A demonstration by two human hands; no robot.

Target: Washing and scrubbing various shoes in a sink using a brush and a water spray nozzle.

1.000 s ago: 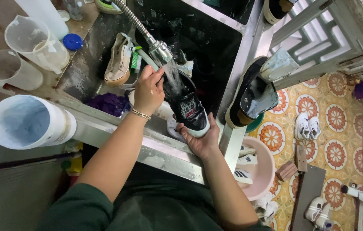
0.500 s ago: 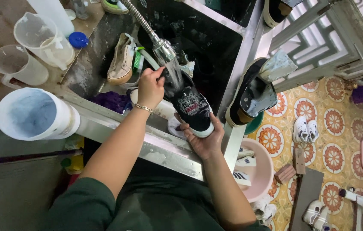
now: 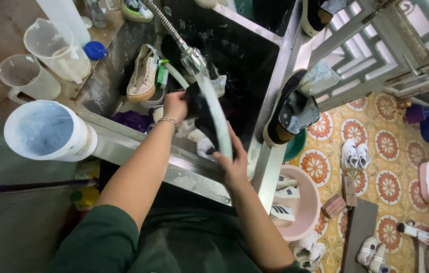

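- Two hands hold one black sneaker [image 3: 205, 119] with a white sole over the sink [image 3: 255, 60], near its front edge, under the sprayer head [image 3: 194, 59].
- Left hand [image 3: 175, 105] is closed on the shoe's upper end.
- Right hand [image 3: 234, 162] cups the sole, fingers curled around it.
- One beige sneaker [image 3: 142, 77] leans at the sink's left edge, beside a green brush [image 3: 162, 75].

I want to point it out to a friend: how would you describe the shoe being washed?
Look in the dark steel sink, under the flexible metal spray tap. The black sneaker with a white sole is held between the left hand and right hand. Unlike the beige canvas sneaker lying nearby, it is black and held sole outward.
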